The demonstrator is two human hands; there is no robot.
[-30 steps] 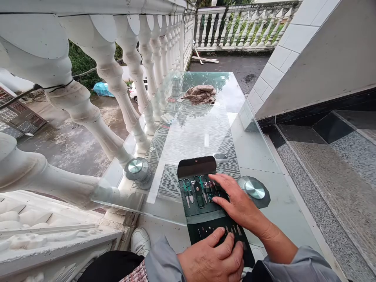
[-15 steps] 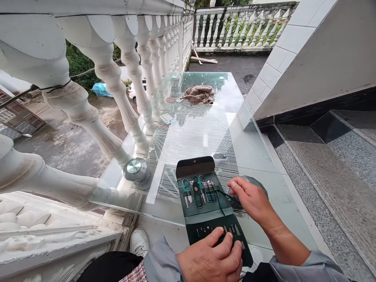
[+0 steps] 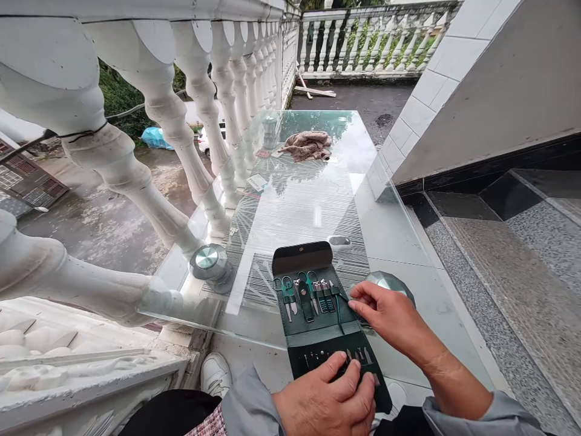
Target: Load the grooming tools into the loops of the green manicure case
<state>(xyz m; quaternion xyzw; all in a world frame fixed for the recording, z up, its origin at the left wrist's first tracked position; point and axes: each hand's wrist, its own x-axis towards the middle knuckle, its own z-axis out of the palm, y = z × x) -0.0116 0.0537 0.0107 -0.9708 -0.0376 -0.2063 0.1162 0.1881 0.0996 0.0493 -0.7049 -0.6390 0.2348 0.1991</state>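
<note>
An unfolded dark green manicure case [image 3: 299, 327] lies at the near edge of the glass table [image 3: 394, 242], its lower flap reaching past the edge. Green-handled scissors [image 3: 287, 287], nail clippers [image 3: 324, 300] and other small tools are strapped in its upper panel. My left hand [image 3: 329, 393] is on the lower flap, its bent fingers pressed over part of a row of slim metal tools [image 3: 358, 356]. At the case's right side my right hand [image 3: 385, 312] pinches the end of a dark green handle, which looks like part of the cuticle nippers [image 3: 339, 312]; the fingertips partly hide it.
A brown cloth [image 3: 306, 146] and a small card [image 3: 257, 183] lie farther up the table. A grey-white oval object [image 3: 339, 241] is beyond the case. White balusters [image 3: 200, 91] line the left; stone steps [image 3: 508, 266] rise at the right.
My right hand has moved slightly left and down, bringing the dark handle closer to the case. My left hand and the case have stayed in place.
</note>
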